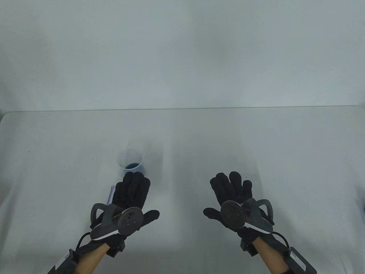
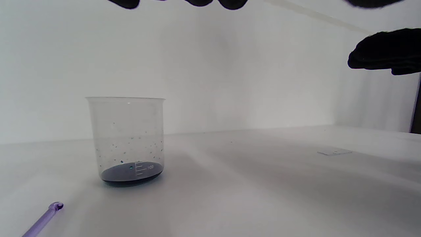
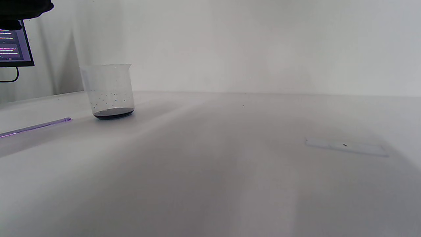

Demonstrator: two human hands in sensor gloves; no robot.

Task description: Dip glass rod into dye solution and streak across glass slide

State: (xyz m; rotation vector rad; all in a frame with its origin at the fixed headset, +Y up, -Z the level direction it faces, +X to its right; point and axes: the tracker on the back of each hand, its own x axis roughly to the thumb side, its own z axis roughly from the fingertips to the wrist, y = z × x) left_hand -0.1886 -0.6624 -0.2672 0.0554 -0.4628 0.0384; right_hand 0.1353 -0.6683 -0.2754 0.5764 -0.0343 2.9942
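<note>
A clear plastic beaker [image 1: 130, 161] holding a little dark blue dye stands on the white table [image 1: 182, 137], left of centre. It also shows in the left wrist view [image 2: 126, 141] and the right wrist view [image 3: 108, 92]. A thin purple glass rod [image 1: 110, 195] lies on the table, partly hidden under my left hand; its rounded end shows in the wrist views [image 2: 42, 219] [image 3: 36, 125]. A clear glass slide [image 3: 345, 146] lies flat to the right [image 2: 334, 152]. My left hand [image 1: 132, 191] hovers flat and open just before the beaker. My right hand [image 1: 231, 189] is open and holds nothing.
A monitor [image 3: 14, 49] stands beyond the table's left side. A plain white wall [image 1: 182, 51] rises behind the table's far edge.
</note>
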